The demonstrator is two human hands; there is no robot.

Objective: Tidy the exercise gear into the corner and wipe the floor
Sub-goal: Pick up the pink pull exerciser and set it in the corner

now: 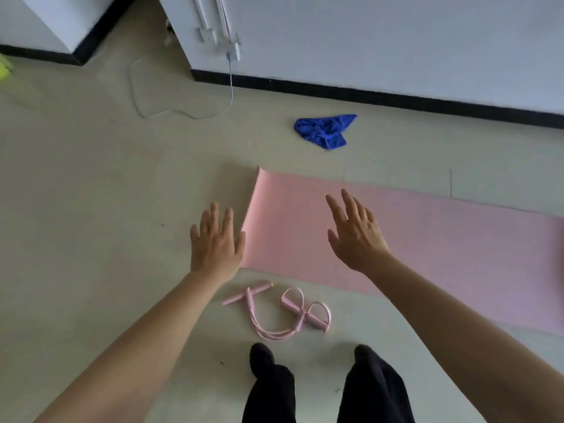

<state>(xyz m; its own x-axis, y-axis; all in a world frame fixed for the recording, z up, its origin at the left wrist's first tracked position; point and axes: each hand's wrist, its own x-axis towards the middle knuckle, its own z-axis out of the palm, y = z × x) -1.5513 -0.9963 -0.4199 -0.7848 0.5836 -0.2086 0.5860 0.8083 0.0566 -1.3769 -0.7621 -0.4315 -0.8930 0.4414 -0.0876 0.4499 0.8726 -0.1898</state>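
Observation:
A pink exercise mat point(442, 239) lies flat on the pale floor, running from the middle off to the right edge. My left hand point(215, 242) hovers open just left of the mat's short end, fingers spread. Over the mat's left part, my right hand point(355, 232) is open too, holding nothing. A pink pull-rope exerciser point(280, 309) with handles and foot loops lies on the floor in front of the mat, near my feet. A crumpled blue cloth point(325, 131) rests on the floor beyond the mat, close to the wall.
A white wall with a black skirting board point(366, 94) runs along the back. A white cable point(158, 112) trails across the floor at the back left from a socket strip point(233, 53). My dark-trousered legs point(323, 389) stand at the bottom. Something yellow-green point(3, 70) shows at the far left.

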